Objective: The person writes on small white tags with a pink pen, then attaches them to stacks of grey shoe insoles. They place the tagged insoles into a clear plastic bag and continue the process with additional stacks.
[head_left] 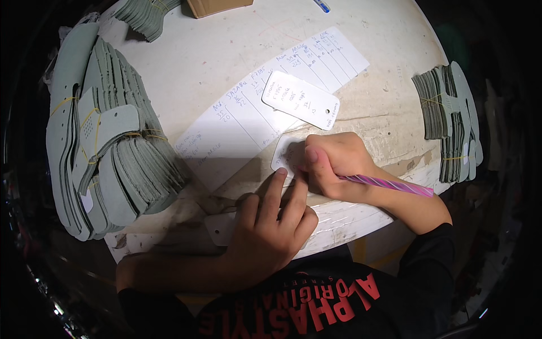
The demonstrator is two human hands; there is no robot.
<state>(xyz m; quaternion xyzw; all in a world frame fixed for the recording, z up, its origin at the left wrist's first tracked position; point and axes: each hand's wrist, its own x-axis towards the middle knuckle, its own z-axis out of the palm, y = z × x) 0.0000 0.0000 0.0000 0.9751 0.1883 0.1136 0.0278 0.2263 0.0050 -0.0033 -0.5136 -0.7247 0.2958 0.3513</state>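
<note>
My right hand (341, 164) is closed around a pink and purple striped pen (389, 183), its tip hidden behind the fingers. Under that hand lies a white card tag (282, 153) with some handwriting on it. My left hand (274, 231) lies flat with spread fingers, the fingertips touching the tag's near edge. Partly beneath the left hand is another white tag (217, 229) with a small hole. Just beyond both hands, a small stack of handwritten white tags (299, 100) rests on a long ruled paper sheet (237, 135) covered in writing.
Grey-green insole-shaped pieces (121, 169) in yellow rubber bands are piled at the left. More bundles stand at the right edge (449, 121) and far left (148, 17). A cardboard box (220, 7) and a blue pen (322, 5) sit at the far side of the worn white table (389, 34).
</note>
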